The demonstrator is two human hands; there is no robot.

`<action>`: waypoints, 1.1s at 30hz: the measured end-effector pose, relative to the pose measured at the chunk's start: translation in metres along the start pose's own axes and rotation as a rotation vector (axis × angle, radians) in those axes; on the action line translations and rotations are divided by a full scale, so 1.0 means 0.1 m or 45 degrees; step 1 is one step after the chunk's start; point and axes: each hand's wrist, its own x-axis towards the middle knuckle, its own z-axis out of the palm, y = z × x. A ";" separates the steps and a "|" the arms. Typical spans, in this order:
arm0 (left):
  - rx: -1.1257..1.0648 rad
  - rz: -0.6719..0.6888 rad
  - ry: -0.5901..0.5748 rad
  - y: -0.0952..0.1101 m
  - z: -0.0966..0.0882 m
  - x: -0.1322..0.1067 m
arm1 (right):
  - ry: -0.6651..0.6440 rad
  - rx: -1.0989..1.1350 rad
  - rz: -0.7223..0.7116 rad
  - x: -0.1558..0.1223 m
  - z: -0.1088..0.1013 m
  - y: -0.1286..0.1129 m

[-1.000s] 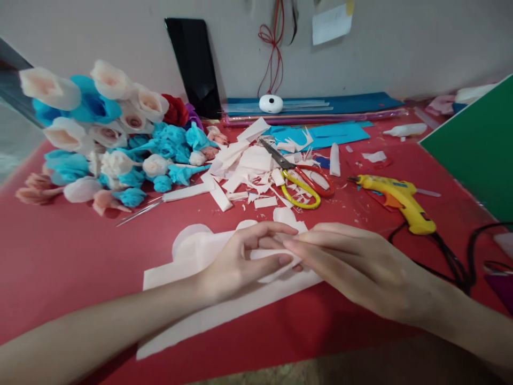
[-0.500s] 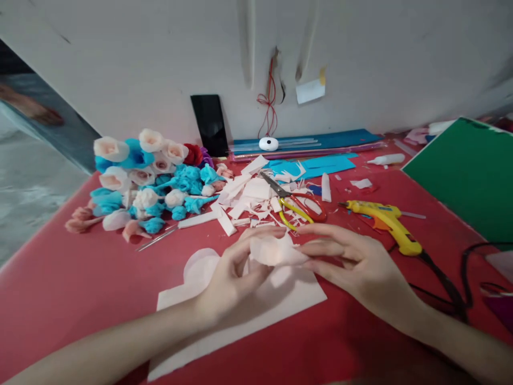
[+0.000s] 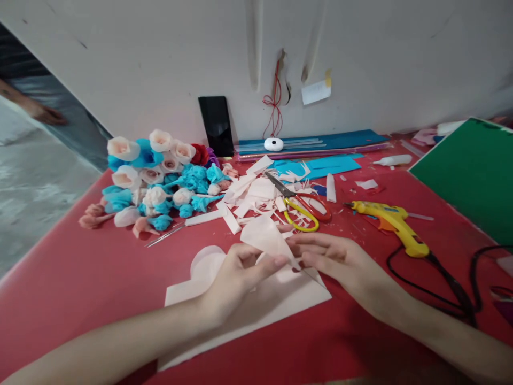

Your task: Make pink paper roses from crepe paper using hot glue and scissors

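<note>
A long strip of pale pink crepe paper (image 3: 224, 315) with scalloped lobes lies on the red table (image 3: 80, 278). My left hand (image 3: 236, 278) pinches the strip's right end, thumb against fingers. That end (image 3: 266, 238) is folded up into a raised cone-like flap. My right hand (image 3: 336, 262) meets it from the right, its fingers closed on the same flap. Both hands touch at the fold.
A pile of blue, white and pink paper flowers (image 3: 156, 182) sits at back left. Paper scraps (image 3: 256, 195) and red-and-yellow scissors (image 3: 302, 206) lie behind my hands. A yellow glue gun (image 3: 395, 224) with black cord is right. A green board (image 3: 473, 176) lies far right.
The flat strip's end has been lifted off the table and folded up into a pointed flap between both hands. The camera view has pulled back and risen.
</note>
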 end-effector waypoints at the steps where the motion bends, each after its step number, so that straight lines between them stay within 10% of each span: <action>1: -0.031 0.012 0.008 -0.02 -0.02 0.01 | -0.009 -0.018 -0.006 0.01 -0.02 -0.01; 6: -0.100 -0.032 -0.026 -0.04 -0.03 0.02 | 0.029 -0.218 -0.051 0.02 -0.10 -0.01; 13: -0.206 -0.063 -0.074 0.15 0.05 -0.03 | 0.534 -0.897 -0.414 0.02 -0.18 -0.05; 20: -0.238 0.058 -0.034 0.05 0.03 -0.02 | -0.135 -0.683 -0.186 -0.03 -0.13 -0.08; 33: 0.081 0.182 0.005 0.01 0.03 0.02 | -0.176 -0.556 -0.078 -0.07 0.00 -0.02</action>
